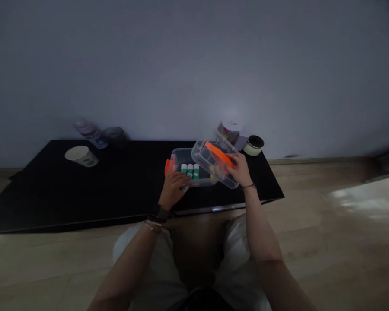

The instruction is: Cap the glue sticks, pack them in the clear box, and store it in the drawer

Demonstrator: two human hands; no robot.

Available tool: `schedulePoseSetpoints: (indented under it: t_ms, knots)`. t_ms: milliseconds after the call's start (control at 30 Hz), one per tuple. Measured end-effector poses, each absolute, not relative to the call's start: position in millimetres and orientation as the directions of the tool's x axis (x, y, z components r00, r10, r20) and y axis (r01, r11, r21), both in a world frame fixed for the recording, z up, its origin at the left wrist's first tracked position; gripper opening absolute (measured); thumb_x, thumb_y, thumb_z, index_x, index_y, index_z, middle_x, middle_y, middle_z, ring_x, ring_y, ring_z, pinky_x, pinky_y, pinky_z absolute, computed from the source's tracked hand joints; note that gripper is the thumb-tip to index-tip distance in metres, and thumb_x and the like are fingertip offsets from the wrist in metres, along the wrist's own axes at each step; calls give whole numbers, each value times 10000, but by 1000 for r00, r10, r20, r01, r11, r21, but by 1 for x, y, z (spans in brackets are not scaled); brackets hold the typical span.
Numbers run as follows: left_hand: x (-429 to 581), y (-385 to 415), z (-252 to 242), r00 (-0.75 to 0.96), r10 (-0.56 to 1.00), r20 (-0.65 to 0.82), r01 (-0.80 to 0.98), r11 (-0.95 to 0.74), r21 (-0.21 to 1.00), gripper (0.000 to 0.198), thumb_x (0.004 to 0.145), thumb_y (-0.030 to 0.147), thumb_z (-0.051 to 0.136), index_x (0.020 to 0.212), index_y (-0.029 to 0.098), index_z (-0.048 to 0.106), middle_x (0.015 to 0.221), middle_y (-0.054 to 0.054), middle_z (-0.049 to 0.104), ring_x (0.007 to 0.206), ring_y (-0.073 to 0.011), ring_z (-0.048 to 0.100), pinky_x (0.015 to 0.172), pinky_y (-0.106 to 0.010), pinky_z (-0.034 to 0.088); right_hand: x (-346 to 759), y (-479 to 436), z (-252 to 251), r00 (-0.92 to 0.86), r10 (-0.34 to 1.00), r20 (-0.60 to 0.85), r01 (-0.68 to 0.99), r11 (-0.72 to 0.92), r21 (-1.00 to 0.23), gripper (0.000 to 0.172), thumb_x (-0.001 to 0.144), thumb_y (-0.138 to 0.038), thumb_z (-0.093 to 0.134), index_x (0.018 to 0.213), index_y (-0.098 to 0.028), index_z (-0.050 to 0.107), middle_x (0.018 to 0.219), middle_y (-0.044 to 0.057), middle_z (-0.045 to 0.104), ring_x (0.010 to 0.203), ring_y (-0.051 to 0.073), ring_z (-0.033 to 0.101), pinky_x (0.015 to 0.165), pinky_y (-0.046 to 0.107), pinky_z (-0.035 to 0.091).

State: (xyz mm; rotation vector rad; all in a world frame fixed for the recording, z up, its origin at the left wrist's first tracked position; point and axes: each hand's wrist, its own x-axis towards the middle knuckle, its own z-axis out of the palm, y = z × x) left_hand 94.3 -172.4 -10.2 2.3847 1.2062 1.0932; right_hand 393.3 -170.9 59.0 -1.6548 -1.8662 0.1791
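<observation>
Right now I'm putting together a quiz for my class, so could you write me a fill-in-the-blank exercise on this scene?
1. The right hand holds a clear ____ tilted above the box.
2. The left hand holds the box's near edge, close to ____ glue sticks inside it.
3. The box's latch is coloured ____.
4. The paper cup lies to the ____ of the box.

Missing words: lid; three; orange; left.

Our forearms reach toward 12 o'clock, elbows bent. Our left grip point(174, 188) curls closed, knuckles up; our right grip point(240, 170), at its 3 o'clock, is clenched too.
</observation>
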Motion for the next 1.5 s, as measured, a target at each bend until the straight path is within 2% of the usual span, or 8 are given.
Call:
schedulePoseSetpoints:
  t_ms: [167,300,400,567,833,933,1100,1500]
  knots:
    - [94,-182,-2,355,748,561,522,-656,545,474,827,483,660,1222,223,638,1342,-136,578,1368,-334,440,1148,-544,345,373,-158,51,-122,936,330,850,270,-452,379,796,-250,614,1162,-182,687,1111,97,642,1126,260,515,1054,409,339]
    - [87,-184,3,101,772,627,451,-598,663,524,958,567,399,1281,186,559,1377,-169,533,1347,-315,462,1139,-521,359,365,-154,47,-146,946,289,870,262,-418,398,799,-251,622,1191,-206,677,1149,91,625,1163,267,488,1074,423,301]
    - [83,-181,1,-78,849,522,375,-460,805,538,993,554,323,1343,186,503,1384,-166,535,1322,-280,498,1116,-472,402,360,-153,47,-166,951,260,879,262,-399,393,817,-278,625,1204,-224,671,1166,87,617,1186,272,481,1114,464,237]
    - [83,-172,-11,-12,939,344,255,-330,909,576,976,537,413,1462,229,411,1517,-141,436,1396,-271,435,1165,-466,359,348,-148,51,-282,939,200,866,338,-369,388,826,-264,618,1207,-219,672,1177,90,616,1173,268,499,1090,454,283]
    - [82,-170,-22,76,929,362,282,-369,886,611,962,481,461,1512,232,365,1590,-131,352,1459,-294,348,1212,-510,274,335,-139,53,-368,904,217,845,422,-329,497,861,-321,614,1331,-161,607,1381,141,535,1269,271,473,1078,415,349]
    - [82,-171,-22,84,924,374,300,-381,874,621,965,479,454,1517,211,363,1592,-145,343,1466,-293,336,1220,-509,256,331,-138,53,-323,922,214,888,374,-267,614,908,-442,586,1444,-154,500,1547,156,383,1371,301,382,1142,461,279]
    - [86,-173,-22,61,911,407,355,-401,844,587,976,449,440,1512,218,376,1597,-132,340,1476,-279,318,1230,-496,240,325,-139,51,-272,942,195,945,300,-132,584,943,-539,519,1449,-248,507,1578,84,374,1407,335,333,1189,542,163]
    - [89,-115,29,-16,865,501,632,-380,675,413,942,352,448,1277,139,564,1397,-181,561,1389,-275,451,1159,-467,361,323,-135,45,-261,953,154,960,274,-66,781,959,-658,349,1567,-171,293,1615,99,287,1503,310,199,1204,511,165]
